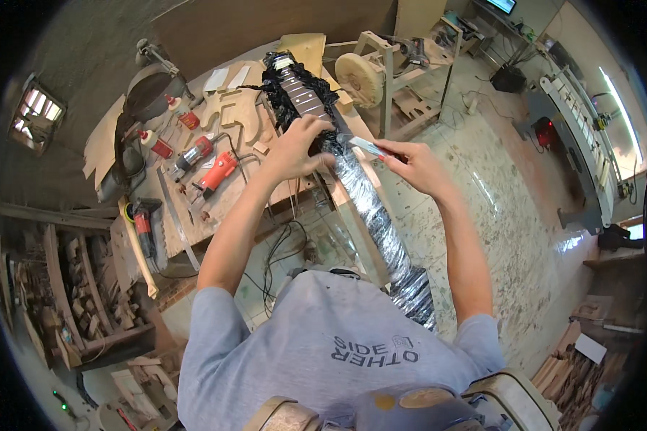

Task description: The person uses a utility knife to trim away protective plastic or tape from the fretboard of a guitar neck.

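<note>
A long guitar neck [300, 93] with pale frets and inlays lies at an angle in front of me, its far end surrounded by torn black plastic wrap [275, 92]. Shiny wrapping [366, 197] still covers the near length, down to a wider end beside my body. My left hand [300, 149] is closed over the wrap at the edge of the bared fretboard, fingers bent and thumb lower down. In my right hand [415, 167] is a utility knife [369, 148], its tip pointing toward the wrap near my left fingers. The exact contact of the tip is hard to see.
The wooden workbench [226, 197] at left holds glue bottles [182, 113], red power tools [219, 172], a metal ruler [174, 205] and cut wood templates [239, 111]. Cables [273, 266] hang below. A wooden stand with a round disc [359, 80] stands behind; a grey machine [579, 136] is at right.
</note>
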Demonstrator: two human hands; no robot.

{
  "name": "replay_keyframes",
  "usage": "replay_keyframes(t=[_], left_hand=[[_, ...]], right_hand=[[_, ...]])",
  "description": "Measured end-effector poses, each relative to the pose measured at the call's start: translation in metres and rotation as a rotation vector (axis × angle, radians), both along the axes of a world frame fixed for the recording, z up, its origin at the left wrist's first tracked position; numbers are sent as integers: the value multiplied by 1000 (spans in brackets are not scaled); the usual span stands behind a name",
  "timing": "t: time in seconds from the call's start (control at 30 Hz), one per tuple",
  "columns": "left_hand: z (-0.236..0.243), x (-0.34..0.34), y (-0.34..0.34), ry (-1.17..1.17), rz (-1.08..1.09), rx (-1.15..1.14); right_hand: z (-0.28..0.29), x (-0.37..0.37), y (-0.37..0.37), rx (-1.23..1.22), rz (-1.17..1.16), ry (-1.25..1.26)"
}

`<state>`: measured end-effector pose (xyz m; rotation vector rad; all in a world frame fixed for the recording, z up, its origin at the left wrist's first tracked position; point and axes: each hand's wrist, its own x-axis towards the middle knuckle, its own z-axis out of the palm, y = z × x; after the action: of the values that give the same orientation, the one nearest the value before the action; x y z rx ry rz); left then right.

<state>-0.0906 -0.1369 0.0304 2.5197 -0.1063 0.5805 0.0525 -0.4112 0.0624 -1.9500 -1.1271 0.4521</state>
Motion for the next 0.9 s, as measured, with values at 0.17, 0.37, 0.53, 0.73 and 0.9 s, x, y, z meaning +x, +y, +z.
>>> replay_keyframes(t=[0.17,0.37,0.53,0.73,0.9], left_hand=[[9,0,-1,119,-62,211],[-5,17,6,8,-84,59],[-3,16,7,97,-34,-123],[6,12,4,122,-49,-155],[0,12,14,140,-106,-206]], right_hand=[[-7,3,23,-29,-10,-58],[-4,8,44,-110,85,-98],[13,-3,26,-160,115,-61],[8,7,19,-88,113,-162],[-5,2,38,-111,127,-182]])
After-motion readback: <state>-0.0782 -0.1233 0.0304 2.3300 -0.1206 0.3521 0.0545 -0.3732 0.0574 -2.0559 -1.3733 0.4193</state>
